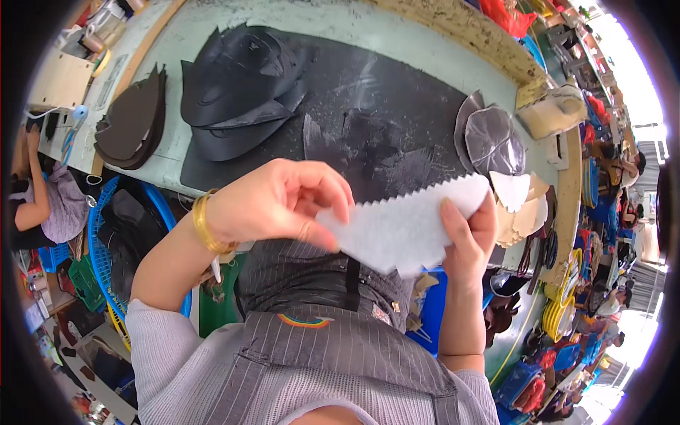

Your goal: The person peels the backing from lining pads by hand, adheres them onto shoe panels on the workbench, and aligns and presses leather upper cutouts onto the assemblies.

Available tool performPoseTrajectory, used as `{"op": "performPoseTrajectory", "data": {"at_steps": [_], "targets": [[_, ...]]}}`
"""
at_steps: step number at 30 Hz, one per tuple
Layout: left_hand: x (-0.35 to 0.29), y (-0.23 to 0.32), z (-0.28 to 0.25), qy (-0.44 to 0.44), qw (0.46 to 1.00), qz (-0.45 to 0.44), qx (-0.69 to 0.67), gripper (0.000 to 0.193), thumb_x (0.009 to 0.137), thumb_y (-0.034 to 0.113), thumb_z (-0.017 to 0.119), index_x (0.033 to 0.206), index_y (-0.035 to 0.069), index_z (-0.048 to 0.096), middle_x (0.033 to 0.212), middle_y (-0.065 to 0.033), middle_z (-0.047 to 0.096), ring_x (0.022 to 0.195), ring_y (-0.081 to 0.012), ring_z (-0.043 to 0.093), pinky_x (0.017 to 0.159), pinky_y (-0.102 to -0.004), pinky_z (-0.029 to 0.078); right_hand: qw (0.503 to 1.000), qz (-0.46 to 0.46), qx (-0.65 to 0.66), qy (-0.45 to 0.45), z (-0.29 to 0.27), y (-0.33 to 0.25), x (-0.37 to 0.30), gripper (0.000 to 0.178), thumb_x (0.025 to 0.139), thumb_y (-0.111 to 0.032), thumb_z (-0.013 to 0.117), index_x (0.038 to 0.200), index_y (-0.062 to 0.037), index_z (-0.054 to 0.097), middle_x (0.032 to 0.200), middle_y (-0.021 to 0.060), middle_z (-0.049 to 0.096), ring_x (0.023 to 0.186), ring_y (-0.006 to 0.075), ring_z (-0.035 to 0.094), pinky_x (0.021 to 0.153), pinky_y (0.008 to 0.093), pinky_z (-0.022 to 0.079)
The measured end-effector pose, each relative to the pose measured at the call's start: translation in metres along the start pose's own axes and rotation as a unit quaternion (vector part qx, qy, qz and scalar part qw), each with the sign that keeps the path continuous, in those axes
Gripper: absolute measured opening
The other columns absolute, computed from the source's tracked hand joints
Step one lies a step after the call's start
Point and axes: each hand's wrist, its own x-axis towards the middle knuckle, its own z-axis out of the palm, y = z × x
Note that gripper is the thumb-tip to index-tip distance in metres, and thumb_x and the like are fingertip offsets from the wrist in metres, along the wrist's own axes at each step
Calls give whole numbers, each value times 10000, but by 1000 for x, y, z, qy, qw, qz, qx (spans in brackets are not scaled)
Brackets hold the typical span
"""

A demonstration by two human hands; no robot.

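Note:
Between my hands, above my lap, is a thin white piece of sheet material [404, 230] with a zigzag upper edge and a few notches along its lower edge. My left hand [276, 202], with a gold bangle at the wrist, pinches its left end between thumb and fingers. The right end is in the grip of my right hand [467, 234], thumb in front and fingers behind. Beyond them on the table lies a dark mat [418, 92] with a scuffed, smeared surface. A stack of black, curved, leather-like pieces [241, 85] rests on its left part.
Brown cut pieces [131, 124] lie at the table's left. On the right are dark shiny pieces [492, 138], cream and white pieces [524, 212] and a beige container [552, 113]. A blue basket [99, 227] stands at lower left; another person's arm [34, 191] shows beyond it.

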Motion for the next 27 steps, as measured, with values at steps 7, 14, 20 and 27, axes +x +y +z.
{"op": "performPoseTrajectory", "data": {"at_steps": [7,14,20,27], "targets": [[34,-24,-37,153,984,-42,84,96,815,0,653,907,0,624,973,-49,633,895,-95,592,808,-232,478,986,27,-165,-12,-10,63,15,190,848,-80,664,906,-24,492,859,23,607,762,55,564,644,205,457],[35,-37,-43,166,958,-50,229,92,821,10,643,912,6,626,867,-2,618,802,-58,575,735,-208,477,933,2,-355,-57,-14,75,18,255,773,-117,709,748,-27,472,575,45,541,497,72,511,463,231,401],[39,-43,-23,154,855,81,488,166,727,-33,623,884,12,594,905,-61,568,801,-199,589,728,-288,478,846,-126,-513,-71,-9,72,15,277,741,-154,704,742,-39,452,600,93,520,527,225,554,489,328,440],[34,-67,-6,269,704,153,639,220,691,7,647,896,84,625,1171,-110,494,1053,-319,444,883,-376,401,789,-113,-586,143,-95,30,69,297,796,-246,685,812,9,534,808,157,573,770,349,561,682,418,447]]}}
